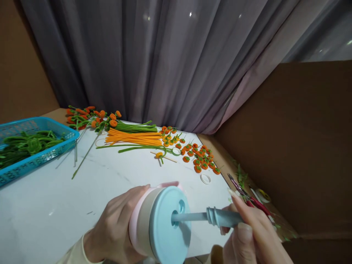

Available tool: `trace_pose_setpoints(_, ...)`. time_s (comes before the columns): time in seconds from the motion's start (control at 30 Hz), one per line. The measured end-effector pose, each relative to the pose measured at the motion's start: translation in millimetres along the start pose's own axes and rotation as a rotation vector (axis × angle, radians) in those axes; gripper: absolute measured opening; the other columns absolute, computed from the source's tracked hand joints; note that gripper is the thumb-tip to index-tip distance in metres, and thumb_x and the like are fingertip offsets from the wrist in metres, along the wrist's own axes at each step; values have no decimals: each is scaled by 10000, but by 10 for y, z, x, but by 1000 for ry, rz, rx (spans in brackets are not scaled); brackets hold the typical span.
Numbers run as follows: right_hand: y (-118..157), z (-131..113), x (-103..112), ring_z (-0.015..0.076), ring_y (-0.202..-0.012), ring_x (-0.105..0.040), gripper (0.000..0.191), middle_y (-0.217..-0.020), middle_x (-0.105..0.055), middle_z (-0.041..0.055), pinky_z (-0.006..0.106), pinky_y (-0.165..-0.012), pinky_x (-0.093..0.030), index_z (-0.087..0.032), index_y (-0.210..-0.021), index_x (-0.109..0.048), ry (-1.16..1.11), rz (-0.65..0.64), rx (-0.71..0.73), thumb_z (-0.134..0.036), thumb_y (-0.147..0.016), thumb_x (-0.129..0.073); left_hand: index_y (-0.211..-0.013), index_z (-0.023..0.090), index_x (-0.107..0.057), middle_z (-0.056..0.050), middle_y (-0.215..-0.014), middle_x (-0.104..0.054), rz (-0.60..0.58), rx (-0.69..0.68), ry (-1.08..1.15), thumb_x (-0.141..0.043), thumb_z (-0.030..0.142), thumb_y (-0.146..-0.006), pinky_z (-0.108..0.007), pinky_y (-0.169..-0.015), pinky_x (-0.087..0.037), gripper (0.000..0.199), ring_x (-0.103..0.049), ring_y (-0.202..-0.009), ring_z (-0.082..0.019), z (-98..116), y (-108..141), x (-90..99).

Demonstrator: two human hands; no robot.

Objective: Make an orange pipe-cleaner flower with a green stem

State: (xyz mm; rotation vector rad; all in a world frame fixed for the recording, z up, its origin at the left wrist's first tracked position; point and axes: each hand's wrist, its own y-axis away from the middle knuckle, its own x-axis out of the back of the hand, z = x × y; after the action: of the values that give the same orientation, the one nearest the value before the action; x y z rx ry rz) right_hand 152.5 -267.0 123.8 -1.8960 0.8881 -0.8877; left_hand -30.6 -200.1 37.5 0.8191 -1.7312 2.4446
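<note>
Tilted toward me over the near part of the table is a tumbler (144, 223) with a pink and cream body and a light blue lid (167, 244). My left hand (118, 220) is wrapped round its side. Between the thumb and fingers of my right hand (247, 231) is a light blue straw (189, 217) with a ridged, thicker upper part. Its thin lower end sits in one hole of the lid, beside a second, smaller recess. How deep the straw reaches inside is hidden.
Orange pipe cleaners (132, 137), green pipe cleaners (137, 127) and small orange pumpkin shapes (199, 156) lie across the white table (110, 194). A blue basket (41, 157) holds green pieces at left. Red-handled pliers (247, 196) rest at right, near a cardboard wall (297, 146).
</note>
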Motion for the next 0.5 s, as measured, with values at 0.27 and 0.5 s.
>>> trace_pose_setpoints(0.27, 110, 35, -191, 159, -671, -568, 297, -786, -625, 42, 269, -534, -406, -197, -1068, -662, -277, -121, 0, -108, -824, -518, -1317, 17, -321, -215, -1132, -616, -58, -81, 17, -596, 428, -711, -396, -818, -556, 783, -610, -1026, -323, 30, -150, 63)
trace_pose_setpoints(0.5, 193, 103, -250, 185, -730, -601, 394, -867, -649, 55, 306, -583, -467, -231, -1182, -589, -349, -234, 63, -101, -813, -548, -1332, 28, -338, -196, -1034, -651, -34, -67, -79, -578, 460, -702, -375, -750, -577, 801, -649, -936, -312, 6, -69, 47)
